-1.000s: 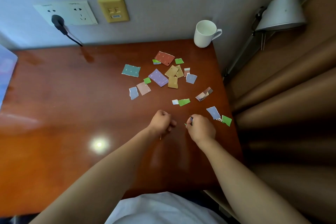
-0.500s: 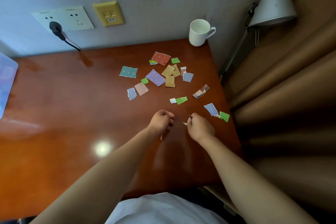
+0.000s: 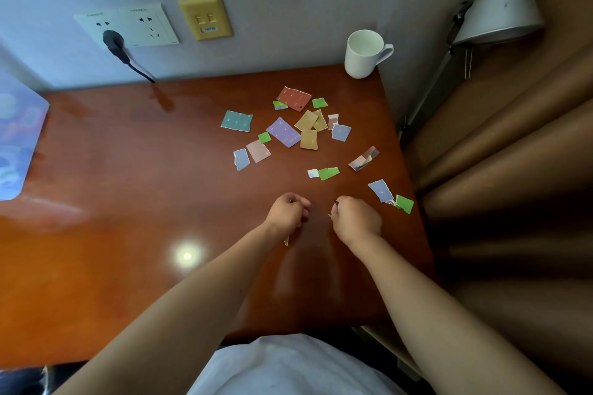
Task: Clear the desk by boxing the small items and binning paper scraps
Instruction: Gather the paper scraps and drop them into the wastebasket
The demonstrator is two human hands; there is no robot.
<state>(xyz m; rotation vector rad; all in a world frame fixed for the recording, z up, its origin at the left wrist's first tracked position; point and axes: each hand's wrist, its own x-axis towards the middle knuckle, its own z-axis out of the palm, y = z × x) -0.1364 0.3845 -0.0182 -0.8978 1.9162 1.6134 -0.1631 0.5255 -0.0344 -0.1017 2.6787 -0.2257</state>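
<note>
While both fists sit low over the near right part of the counter (image 3: 128,202), we judge the step in hand to be gathering paper scraps (image 3: 308,139) for the bin, which is nowhere in view. Our left grip (image 3: 288,212) is clenched, and a pale sliver of paper (image 3: 286,240) pokes out beneath it, so it seems to hold paper inside. Our right grip (image 3: 354,218) is curled too, its fingertips pinching a small scrap (image 3: 333,203) just above the wood. Most of the scraps lie loose farther back. A green scrap (image 3: 329,173) sits close ahead of the hands. A blue-grey scrap (image 3: 381,191) lies just beside a second green piece (image 3: 405,204) near the right edge. A denser cluster surrounds the purple scrap (image 3: 284,132) and red scrap (image 3: 293,99) toward the white mug (image 3: 364,54).

To do this well, we would take the pair by the edge first, drawing them inward, since a careless brush could send them off the side. On this glossy surface flat paper probably resists a straight pinch, so we would slide each piece until a corner lifts, or drag it over its neighbour. We would pass everything into one fist so the other is free for picking, and squeeze firmly enough that slivers like the one poking out do not slip free. The mug is no scrap; we would work around it.
</note>
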